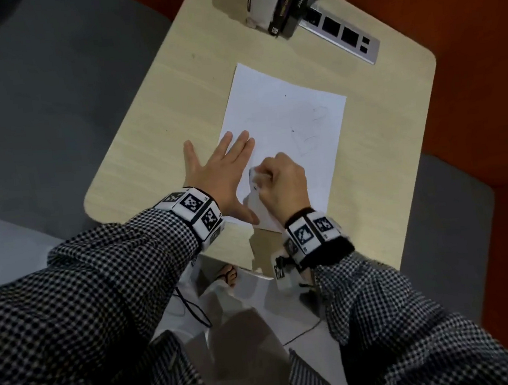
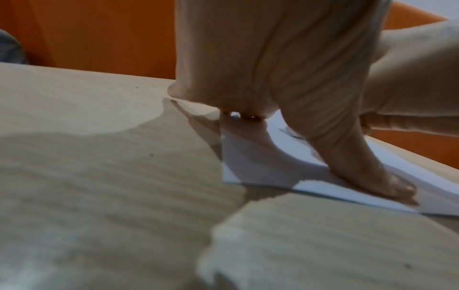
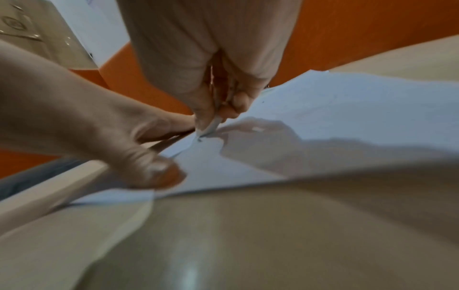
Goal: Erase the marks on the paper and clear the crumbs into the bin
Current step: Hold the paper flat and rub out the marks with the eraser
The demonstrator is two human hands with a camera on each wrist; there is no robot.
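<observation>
Hands at paper corner — (eraser down)

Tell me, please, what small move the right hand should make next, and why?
Probably shift the eraser rightwards to the faint pencil marks remaining on the paper. The right hand grips it near the paper's left edge, while the left hand lies flat, steadying the sheet.

left hand flat | thumb pressing paper | table
</observation>
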